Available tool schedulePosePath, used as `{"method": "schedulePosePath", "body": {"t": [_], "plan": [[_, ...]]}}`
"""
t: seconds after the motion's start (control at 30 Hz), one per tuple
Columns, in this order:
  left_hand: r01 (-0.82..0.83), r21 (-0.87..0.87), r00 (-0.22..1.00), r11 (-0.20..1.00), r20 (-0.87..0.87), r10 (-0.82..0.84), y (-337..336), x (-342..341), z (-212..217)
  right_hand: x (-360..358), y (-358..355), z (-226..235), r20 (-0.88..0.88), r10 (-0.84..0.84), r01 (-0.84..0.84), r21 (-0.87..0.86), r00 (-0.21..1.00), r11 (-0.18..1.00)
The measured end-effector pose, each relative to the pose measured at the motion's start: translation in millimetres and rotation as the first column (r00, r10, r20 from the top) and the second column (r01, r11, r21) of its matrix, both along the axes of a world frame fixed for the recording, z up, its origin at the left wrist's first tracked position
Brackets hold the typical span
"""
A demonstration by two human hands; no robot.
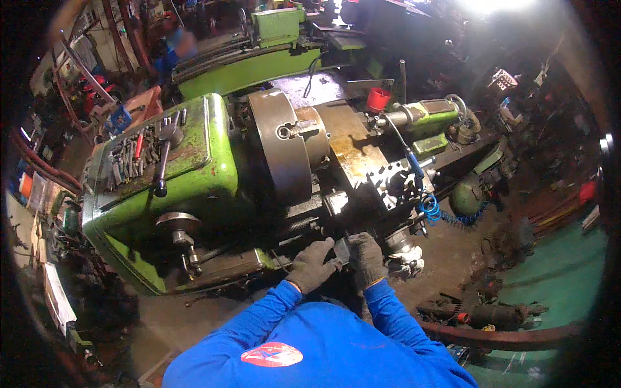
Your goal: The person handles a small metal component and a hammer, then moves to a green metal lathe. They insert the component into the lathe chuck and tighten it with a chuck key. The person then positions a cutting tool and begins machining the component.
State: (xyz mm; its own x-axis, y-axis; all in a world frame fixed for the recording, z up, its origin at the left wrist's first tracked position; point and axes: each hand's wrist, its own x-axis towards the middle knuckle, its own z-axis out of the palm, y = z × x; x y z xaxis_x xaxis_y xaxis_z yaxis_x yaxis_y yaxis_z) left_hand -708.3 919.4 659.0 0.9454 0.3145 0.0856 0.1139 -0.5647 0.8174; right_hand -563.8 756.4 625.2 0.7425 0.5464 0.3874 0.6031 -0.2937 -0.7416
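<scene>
Both my hands wear grey work gloves and are close together in front of a large green lathe (217,129). Between them is a small flat grey piece (341,251), apparently metal; its exact kind is not clear. My left hand (313,266) is closed on its left side, with the thumb against its lower edge. On its right side, my right hand (366,258) is closed with the fingers curled. Beyond my hands are the lathe's big round chuck (279,152), a workpiece (313,132) set in it, and the tool post (396,184).
Loose cutting tools (132,158) and a long-handled wrench (163,165) lie on the headstock. A red cup (378,99) stands behind the carriage. The blue coiled air hose (430,208) hangs by the tool post. A second green machine (252,74) stands behind. Metal parts (491,317) lie at right.
</scene>
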Motion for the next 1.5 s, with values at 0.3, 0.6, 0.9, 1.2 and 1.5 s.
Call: {"method": "schedulePosePath", "body": {"t": [0.3, 0.6, 0.9, 1.2, 1.5], "plan": [[-0.184, 0.256, 0.900, 0.949, 0.433, 0.058, 64.7, 23.9, 39.3, 13.8, -22.3, 66.3, -0.947, 0.100, 0.504, 0.249, 0.304, 0.827], [-0.591, 0.580, 0.797, 0.561, 0.526, 0.297, 144.5, 94.7, 180.8, 91.3, -29.2, 163.2, -0.673, 0.051, 0.380, 0.476, 0.738, 0.793], [-0.581, 0.721, 0.581, 0.378, 0.042, 0.813, 233.0, 226.6, 212.1, 240.5, -25.6, 165.5, -0.225, -0.138, 0.254, 0.648, 0.964, 0.718], [-0.580, 0.683, 0.575, 0.444, -0.043, 0.817, 252.5, 237.4, 192.3, 254.8, -7.3, 173.1, -0.253, 0.045, 0.128, 0.626, 0.966, 0.769], [-0.553, 0.738, 0.598, 0.386, 0.028, 0.801, 256.6, 226.5, 182.0, 228.5, -21.6, 187.0, -0.220, 0.394, -0.287, 0.395, 0.893, 0.873]]}}
